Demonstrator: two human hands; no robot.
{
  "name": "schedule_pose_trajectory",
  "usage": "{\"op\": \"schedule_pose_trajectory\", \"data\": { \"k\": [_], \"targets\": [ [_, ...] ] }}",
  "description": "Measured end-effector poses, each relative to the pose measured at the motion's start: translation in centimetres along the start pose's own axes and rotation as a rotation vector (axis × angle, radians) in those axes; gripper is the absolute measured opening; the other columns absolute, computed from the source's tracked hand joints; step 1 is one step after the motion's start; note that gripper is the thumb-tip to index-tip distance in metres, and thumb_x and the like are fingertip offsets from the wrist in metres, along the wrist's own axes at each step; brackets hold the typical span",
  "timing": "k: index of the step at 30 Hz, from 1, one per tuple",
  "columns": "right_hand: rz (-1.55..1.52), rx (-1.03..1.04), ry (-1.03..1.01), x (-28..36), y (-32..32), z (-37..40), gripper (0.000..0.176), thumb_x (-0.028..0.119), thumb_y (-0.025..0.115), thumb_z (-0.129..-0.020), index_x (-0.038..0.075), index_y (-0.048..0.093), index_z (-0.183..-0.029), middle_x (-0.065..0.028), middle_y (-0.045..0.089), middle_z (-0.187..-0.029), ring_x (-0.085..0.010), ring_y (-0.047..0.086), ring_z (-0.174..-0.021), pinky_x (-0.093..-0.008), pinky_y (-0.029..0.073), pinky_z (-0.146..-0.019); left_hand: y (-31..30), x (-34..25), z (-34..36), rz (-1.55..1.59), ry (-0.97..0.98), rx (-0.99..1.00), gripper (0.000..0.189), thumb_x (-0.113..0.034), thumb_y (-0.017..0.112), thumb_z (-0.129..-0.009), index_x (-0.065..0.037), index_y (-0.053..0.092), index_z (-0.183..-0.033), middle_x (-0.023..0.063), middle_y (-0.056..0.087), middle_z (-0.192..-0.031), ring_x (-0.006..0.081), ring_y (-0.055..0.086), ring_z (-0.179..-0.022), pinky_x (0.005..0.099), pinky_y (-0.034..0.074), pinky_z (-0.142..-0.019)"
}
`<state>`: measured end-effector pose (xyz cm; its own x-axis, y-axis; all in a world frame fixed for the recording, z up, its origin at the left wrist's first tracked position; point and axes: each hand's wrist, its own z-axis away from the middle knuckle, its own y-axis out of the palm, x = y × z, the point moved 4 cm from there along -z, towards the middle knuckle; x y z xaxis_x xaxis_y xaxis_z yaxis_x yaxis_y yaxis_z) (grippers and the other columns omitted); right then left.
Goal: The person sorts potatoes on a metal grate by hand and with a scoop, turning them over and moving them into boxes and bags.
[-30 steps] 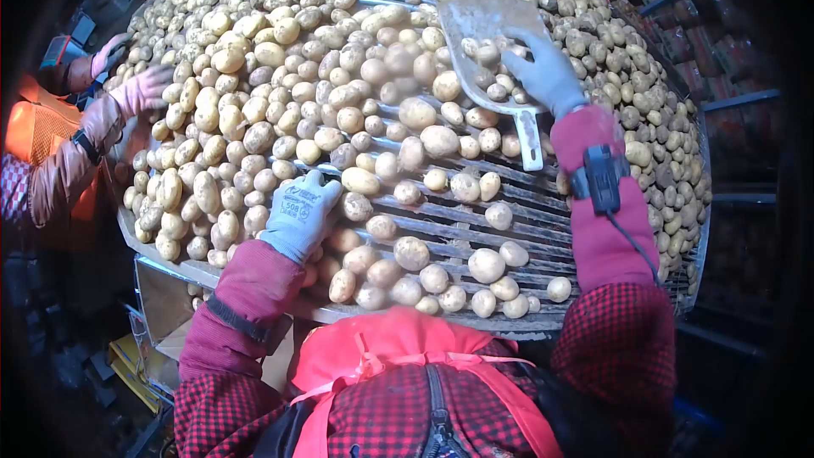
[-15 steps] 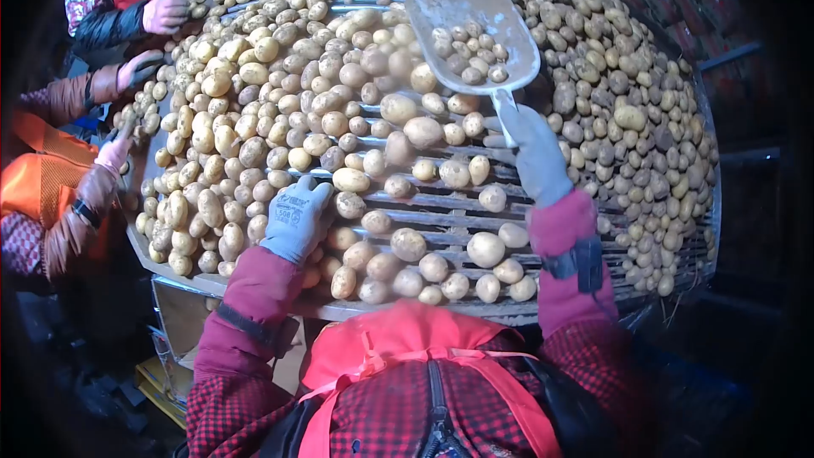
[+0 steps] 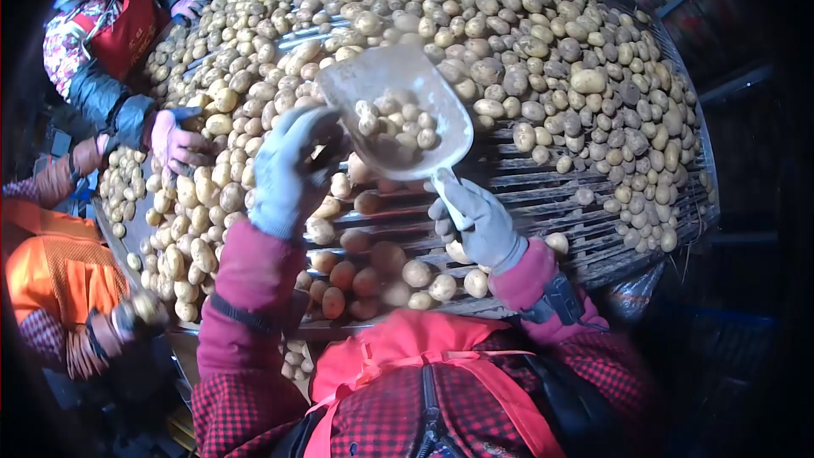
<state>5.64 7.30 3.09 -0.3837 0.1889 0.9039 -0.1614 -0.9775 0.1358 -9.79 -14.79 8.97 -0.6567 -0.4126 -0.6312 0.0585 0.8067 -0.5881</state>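
Note:
A pale, worn scoop (image 3: 407, 72) with several small potatoes (image 3: 415, 125) in it hangs tilted over the slatted sorting table (image 3: 543, 191). My right hand (image 3: 483, 225), in a grey glove, is wrapped round the scoop's handle. Beside the scoop's left edge is my gloved left hand (image 3: 284, 170), raised above the potatoes. Its fingers are bent and stand apart, with a dark gap under them; I see nothing held there. Larger potatoes (image 3: 343, 276) lie on the slats below, between my two arms.
A heap of potatoes (image 3: 593, 110) covers the table's far and right side. At the left, a co-worker's pink-gloved hand (image 3: 178, 140) reaches over the potatoes. Another person in an orange vest (image 3: 64, 267) stands at the left edge. Potatoes show in a box (image 3: 297, 360) below the table's edge.
The scoop has come nearer and leftward in my right hand. My left hand has risen from the table to the scoop's side. Fewer potatoes lie on the slats right of centre.

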Motion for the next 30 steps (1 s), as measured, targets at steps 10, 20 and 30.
{"op": "schedule_pose_trajectory", "data": {
  "k": [10, 20, 30],
  "targets": [
    [0.371, -0.298, -0.449, 3.3, -10.6, 6.0, 0.043, -0.005, 0.051, -0.100, 0.007, 0.057, -0.141, -0.0047, 0.062, -0.091, -0.0105, 0.058, -0.067, -0.0230, 0.047, -0.055, 10.5, -1.7, -10.7, -0.081, 0.390, 0.007, 0.048, -0.029, 0.072, -0.087, -0.005, 0.061, -0.128, 0.0189, 0.068, -0.110, 0.0389, 0.065, -0.103, 0.0477, 0.051, -0.089],
    [0.483, -0.534, -0.538, 5.8, -16.5, 7.8, 0.042, 0.003, 0.043, -0.108, 0.008, 0.049, -0.149, -0.0042, 0.055, -0.085, -0.0092, 0.049, -0.060, -0.0235, 0.042, -0.050, 33.9, -4.6, -17.5, -0.437, 0.204, 0.595, 0.063, -0.034, 0.069, -0.083, -0.011, 0.051, -0.138, 0.0137, 0.061, -0.130, 0.0340, 0.051, -0.129, 0.0656, 0.028, -0.104],
    [0.442, -0.529, -0.489, 4.3, -16.3, 7.4, 0.039, 0.001, 0.044, -0.107, 0.006, 0.052, -0.145, -0.0017, 0.053, -0.081, -0.0089, 0.049, -0.061, -0.0230, 0.042, -0.051, 24.5, -3.9, -16.4, -0.491, -0.058, 0.796, 0.066, -0.050, 0.078, -0.081, -0.018, 0.058, -0.136, 0.0094, 0.059, -0.139, 0.0347, 0.052, -0.135, 0.0662, 0.034, -0.106]
  ]
}}
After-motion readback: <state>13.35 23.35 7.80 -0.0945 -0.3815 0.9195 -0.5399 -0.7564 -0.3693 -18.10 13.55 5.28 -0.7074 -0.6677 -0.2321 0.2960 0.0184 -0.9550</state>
